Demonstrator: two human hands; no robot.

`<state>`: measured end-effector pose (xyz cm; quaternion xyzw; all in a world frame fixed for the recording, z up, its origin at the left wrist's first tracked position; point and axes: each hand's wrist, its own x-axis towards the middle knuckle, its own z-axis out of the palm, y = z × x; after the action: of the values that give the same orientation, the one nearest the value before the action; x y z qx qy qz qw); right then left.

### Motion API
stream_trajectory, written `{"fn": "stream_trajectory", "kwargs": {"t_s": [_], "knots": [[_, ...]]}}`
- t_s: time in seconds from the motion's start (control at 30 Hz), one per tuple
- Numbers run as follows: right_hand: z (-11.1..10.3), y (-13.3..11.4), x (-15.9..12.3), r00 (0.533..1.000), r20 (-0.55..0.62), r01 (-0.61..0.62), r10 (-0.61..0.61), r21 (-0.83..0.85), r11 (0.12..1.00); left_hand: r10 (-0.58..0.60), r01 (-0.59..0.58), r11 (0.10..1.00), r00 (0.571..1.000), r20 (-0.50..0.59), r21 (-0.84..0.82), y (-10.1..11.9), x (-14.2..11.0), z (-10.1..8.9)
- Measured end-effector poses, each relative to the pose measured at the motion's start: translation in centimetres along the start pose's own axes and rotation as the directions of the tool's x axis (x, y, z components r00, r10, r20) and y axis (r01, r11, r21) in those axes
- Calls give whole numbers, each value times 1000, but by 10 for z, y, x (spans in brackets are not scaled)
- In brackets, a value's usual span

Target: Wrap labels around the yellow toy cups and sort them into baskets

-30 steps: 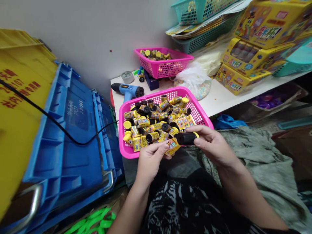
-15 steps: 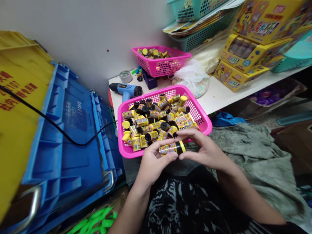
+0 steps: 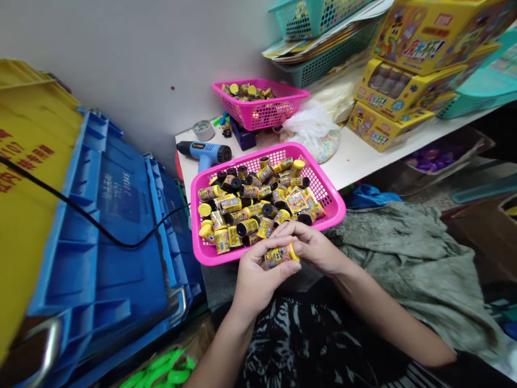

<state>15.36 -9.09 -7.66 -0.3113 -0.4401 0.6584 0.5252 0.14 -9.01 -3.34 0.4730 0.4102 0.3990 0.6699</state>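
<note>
Cylinder (image 3: 278, 256), yellow, held between both hands (image 3: 257, 277), near pink basket (image 3: 339, 207).

Workshop, heat gun (image 3: 208, 150), plastic crates (image 3: 129, 215)

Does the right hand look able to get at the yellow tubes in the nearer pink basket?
Probably yes: the right hand is close to the nearer pink basket, whose open top leaves the yellow tubes uncovered, though that hand is at the yellow end of the held tube.

A white table (image 3: 357, 157) bears a tape roll (image 3: 204, 136), bag (image 3: 313, 134), yellow boxes (image 3: 374, 126)
</note>
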Motion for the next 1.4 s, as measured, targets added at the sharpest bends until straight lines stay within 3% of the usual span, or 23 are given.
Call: {"fn": "stream_trajectory", "kwargs": {"t_s": [0.3, 0.4, 0.47, 0.53, 0.6, 0.67, 0.73, 0.8, 0.87, 0.9, 0.93, 1.0, 1.07, 1.13, 1.23, 1.4], "knots": [[8, -9, -4, 997, 27, 75, -71, -163, 984, -31, 32, 999, 997, 64, -16, -9, -4, -3], [1, -29, -7, 981, 90, 192, -171, -397, 897, 87, -100, 990, 988, 129, 96, 4, -4, -7], [-14, -46, 0, 959, 50, 249, -280, -622, 743, 270, -294, 924, 954, 129, 245, 19, 5, -11], [-36, -59, 16, 931, -52, 157, -362, -837, 524, 419, -410, 803, 905, 80, 432, 35, 22, -14], [-57, -65, 39, 959, -58, 0, -276, -978, 207, 493, -378, 663, 870, 3, 646, 47, 44, -17], [-71, -63, 61, 995, -56, -62, -86, -996, -71, 549, -309, 505, 836, -24, 806, 52, 64, -18], [-79, -58, 78, 998, -18, -6, 54, -975, -221, 565, -273, 446, 824, -32, 852, 49, 74, -19], [-83, -56, 85, 996, 33, 52, 79, -965, -257, 535, -284, 499, 844, -33, 818, 43, 73, -21], [-86, -59, 84, 999, 41, 47, 35, -976, -210, 480, -294, 598, 877, -39, 745, 37, 65, -23], [-88, -62, 81, 1000, 23, 23, 2, -991, -134, 457, -289, 646, 888, -54, 707, 35, 61, -23], [-88, -65, 77, 999, -8, -9, -37, -1000, -21, 436, -277, 688, 897, -78, 671, 33, 57, -21], [-84, -70, 68, 990, -90, -55, -110, -955, 292, 401, -245, 765, 905, -143, 596, 30, 54, -15], [-72, -71, 58, 979, -166, -60, -121, -795, 604, 355, -218, 839, 914, -197, 498, 27, 56, -5], [-53, -66, 48, 976, -205, -65, -67, -577, 814, 297, -204, 909, 929, -222, 364, 25, 61, 6], [-27, -54, 36, 973, -232, -68, -15, -345, 936, 221, -190, 970, 950, -219, 155, 21, 66, 15], [-12, -42, 34, 968, -248, -27, -28, -217, 976, 73, -63, 994, 989, -127, 84, 17, 63, 5]]}}
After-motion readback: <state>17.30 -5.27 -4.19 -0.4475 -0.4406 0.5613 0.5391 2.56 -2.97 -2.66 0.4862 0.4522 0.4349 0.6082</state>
